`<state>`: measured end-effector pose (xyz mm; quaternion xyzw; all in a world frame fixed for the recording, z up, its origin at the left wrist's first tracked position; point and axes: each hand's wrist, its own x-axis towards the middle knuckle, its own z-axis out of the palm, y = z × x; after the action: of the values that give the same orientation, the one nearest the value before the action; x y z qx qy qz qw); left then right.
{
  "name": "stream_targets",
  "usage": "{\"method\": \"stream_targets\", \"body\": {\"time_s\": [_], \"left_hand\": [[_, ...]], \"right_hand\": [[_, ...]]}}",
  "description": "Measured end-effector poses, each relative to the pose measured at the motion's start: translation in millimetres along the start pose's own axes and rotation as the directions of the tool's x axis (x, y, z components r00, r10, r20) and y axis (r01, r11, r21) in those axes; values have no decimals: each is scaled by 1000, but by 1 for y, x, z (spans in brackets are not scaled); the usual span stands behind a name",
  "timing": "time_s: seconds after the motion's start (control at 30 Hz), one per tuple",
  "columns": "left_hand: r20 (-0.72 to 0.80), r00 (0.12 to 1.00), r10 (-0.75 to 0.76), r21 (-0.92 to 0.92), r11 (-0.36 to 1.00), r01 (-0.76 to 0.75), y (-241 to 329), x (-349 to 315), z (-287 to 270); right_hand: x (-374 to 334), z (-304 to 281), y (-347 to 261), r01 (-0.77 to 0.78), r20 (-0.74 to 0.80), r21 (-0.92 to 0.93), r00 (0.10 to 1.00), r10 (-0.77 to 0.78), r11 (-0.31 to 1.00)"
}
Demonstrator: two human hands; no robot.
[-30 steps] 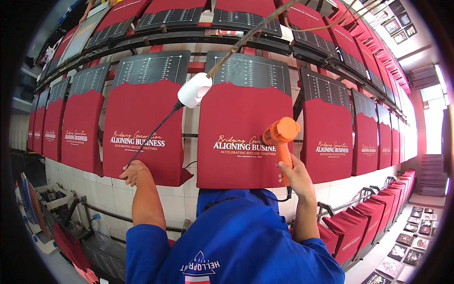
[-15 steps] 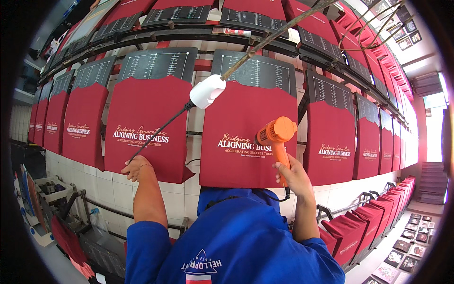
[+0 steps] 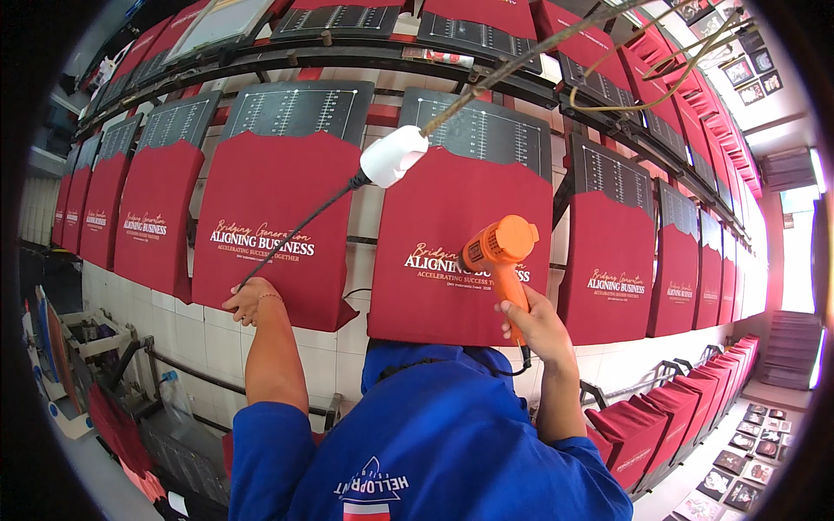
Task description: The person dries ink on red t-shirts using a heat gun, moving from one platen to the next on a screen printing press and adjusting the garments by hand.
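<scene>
The right hand (image 3: 540,326) is closed around the handle of an orange heat gun (image 3: 497,252), its nozzle aimed at a red bag (image 3: 460,252) stretched over a dark board (image 3: 478,130). The left hand (image 3: 250,300) presses loosely curled on the lower edge of the neighbouring red bag (image 3: 265,226). A black cable (image 3: 295,234) runs from near it to a white plug (image 3: 393,156) above.

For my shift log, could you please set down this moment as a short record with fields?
Setting: rows of red fabric garments stretched over dark printing boards, curving away to the right.
Left hand: left hand rests on the lower edge of one red garment, beside a black cable.
Right hand: right hand grips an orange plastic heat gun, nozzle toward the neighbouring red garment.
Overhead: white plug connector hanging on the cable.
Clothing: blue shirt.
</scene>
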<state>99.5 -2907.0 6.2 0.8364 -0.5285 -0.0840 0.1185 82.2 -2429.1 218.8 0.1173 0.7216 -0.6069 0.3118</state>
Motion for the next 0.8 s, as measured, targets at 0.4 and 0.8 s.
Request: {"method": "stream_targets", "body": {"time_s": [0.4,0.8], "left_hand": [[-11,1000,6,-13,1000,-6,0,2,1],[-12,1000,19,-1,1000,-19,-3,4,3]], "right_hand": [[4,3,-5,-15,29,-40,999,16,999],[14,16,-10,3,50,-19,999,-3,1000]]}}
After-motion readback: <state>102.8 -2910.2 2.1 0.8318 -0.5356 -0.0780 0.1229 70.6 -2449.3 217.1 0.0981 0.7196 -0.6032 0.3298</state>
